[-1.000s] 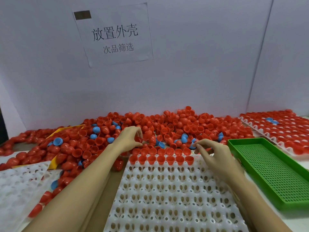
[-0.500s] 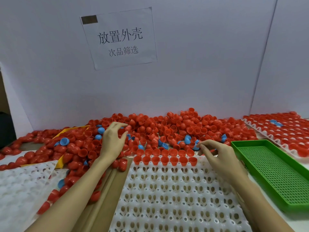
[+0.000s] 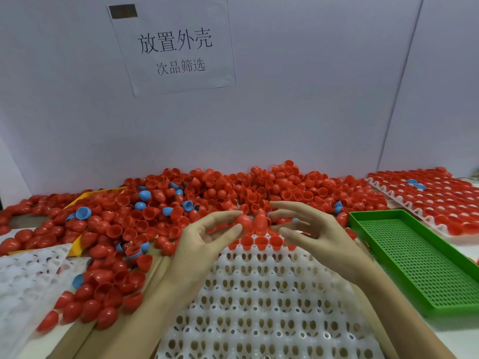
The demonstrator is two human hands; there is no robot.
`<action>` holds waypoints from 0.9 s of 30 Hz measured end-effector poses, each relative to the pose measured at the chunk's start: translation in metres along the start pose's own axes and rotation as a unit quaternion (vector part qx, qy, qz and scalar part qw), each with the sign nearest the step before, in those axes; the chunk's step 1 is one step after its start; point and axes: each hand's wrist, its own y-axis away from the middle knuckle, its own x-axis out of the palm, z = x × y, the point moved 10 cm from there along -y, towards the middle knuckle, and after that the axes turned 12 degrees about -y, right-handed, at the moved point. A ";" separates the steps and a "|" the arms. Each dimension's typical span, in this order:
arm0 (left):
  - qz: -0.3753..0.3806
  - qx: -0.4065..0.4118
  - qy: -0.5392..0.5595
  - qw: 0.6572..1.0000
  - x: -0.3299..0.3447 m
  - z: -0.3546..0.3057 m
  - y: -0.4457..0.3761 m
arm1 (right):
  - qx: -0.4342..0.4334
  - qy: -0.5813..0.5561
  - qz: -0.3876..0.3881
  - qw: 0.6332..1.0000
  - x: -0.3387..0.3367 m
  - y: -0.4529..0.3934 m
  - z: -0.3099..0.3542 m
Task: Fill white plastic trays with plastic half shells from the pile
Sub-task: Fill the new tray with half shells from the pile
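Note:
A large pile of red half shells (image 3: 207, 193), with a few blue ones among them, lies along the back wall. In front of me sits a white plastic tray (image 3: 259, 296); red shells (image 3: 260, 242) stand in its far rows, and the nearer holes hold nothing. My left hand (image 3: 207, 237) is above the tray's far edge and pinches a red half shell (image 3: 243, 221) between thumb and fingertips. My right hand (image 3: 316, 231) faces it with fingers stretched out and blurred. Its tips are next to a second red shell (image 3: 260, 222).
A green perforated tray (image 3: 414, 255) lies to the right. Behind it is a white tray filled with red shells (image 3: 440, 200). Another white tray (image 3: 26, 270) sits at the left beside a yellow edge (image 3: 77, 239). A paper sign (image 3: 176, 47) hangs on the wall.
My left hand came back from the pile on the left to the tray's far edge, now pinching a red shell. My right hand lifted off the far row and spread its fingers.

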 end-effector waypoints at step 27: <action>0.010 -0.160 0.075 0.984 0.017 0.030 0.022 | 0.028 -0.058 0.081 0.995 0.046 0.007 0.003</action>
